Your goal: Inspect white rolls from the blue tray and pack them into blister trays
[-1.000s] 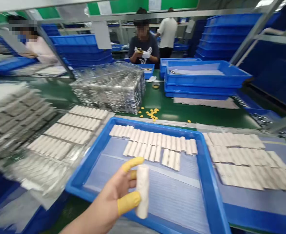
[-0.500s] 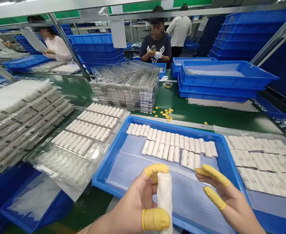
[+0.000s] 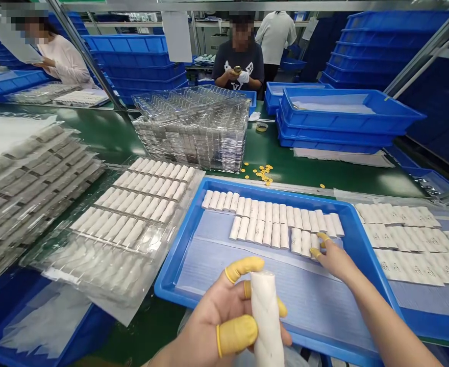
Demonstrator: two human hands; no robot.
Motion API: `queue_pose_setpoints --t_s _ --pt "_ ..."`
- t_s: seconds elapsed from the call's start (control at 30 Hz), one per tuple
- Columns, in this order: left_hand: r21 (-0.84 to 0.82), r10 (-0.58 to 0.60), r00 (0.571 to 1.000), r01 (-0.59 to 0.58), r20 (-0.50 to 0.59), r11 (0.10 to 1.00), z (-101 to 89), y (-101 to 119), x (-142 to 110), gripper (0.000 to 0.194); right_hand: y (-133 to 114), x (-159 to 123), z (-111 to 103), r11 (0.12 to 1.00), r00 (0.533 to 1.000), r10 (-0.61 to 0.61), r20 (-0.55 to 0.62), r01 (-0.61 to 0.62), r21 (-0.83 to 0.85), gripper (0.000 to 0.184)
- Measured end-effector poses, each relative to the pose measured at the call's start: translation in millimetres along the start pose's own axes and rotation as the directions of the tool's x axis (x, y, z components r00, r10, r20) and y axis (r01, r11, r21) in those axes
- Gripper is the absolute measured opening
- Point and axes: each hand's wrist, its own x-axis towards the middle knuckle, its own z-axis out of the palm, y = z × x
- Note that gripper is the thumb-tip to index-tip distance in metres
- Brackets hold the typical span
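One green tabletop (image 3: 347, 176) stretches ahead of both grips, carrying a tall stack of clear plastic blister trays (image 3: 192, 135) beyond them. A filled blister tray of white rolls (image 3: 132, 204) lies to the left of the grips, and a blue tray (image 3: 278, 189) lined with a pale sheet lies directly beneath them. Rows of loose rolls (image 3: 274, 224) sit in that tray, just ahead of the grips. The left grip (image 3: 224, 326) is clenched around a single white roll (image 3: 266, 318), held nearly upright above the tray's near rim. The right grip (image 3: 335, 260) is released and holds nothing, its spread fingers (image 3: 324, 237) just beside the end of the rows. Yellow finger cots (image 3: 238, 334) cover the fingertips.
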Motion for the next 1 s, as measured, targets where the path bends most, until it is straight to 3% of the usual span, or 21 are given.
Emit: queue_pose_setpoints --t_s 0.13,0.27,0.53,0.67,0.77,0.9,1.0 --pt "0.019 0.058 0.998 -0.058 0.021 0.998 -3.3 -2.6 -0.1 0.058 -8.7 10.1 0.5 0.995 0.990 0.095 0.107 -0.097 0.017 0.031" --pt "-0.007 0.047 0.998 -0.047 0.035 0.999 -4.7 -2.1 -1.1 0.061 -15.2 11.9 1.7 0.988 0.980 0.142 0.138 -0.149 0.044 0.033" --pt "-0.088 -0.006 0.999 0.009 0.040 0.996 -1.4 6.1 -0.3 0.046 -37.7 1.1 8.1 0.986 0.986 0.135 0.102 -0.144 0.083 0.037" --pt "-0.014 0.006 0.996 -0.005 0.084 1.000 -4.0 7.8 -0.5 0.061 -44.8 1.2 9.8 0.982 0.984 0.153 0.093 -0.162 0.098 0.037" --pt "0.001 -0.032 0.995 0.032 0.095 0.999 -4.8 7.6 -3.4 0.060 -46.6 2.0 11.7 0.975 0.981 0.171 0.089 -0.182 0.127 0.036" --pt "-0.060 -0.037 0.994 0.043 0.105 0.997 -2.5 5.7 -6.7 0.059 -47.5 1.5 15.9 0.964 0.977 0.195 0.081 -0.206 0.170 0.036" --pt "-0.134 -0.021 0.984 0.046 0.179 0.990 -2.1 5.4 -5.4 0.057 -48.4 0.2 18.1 0.954 0.976 0.203 0.076 -0.215 0.209 0.036"
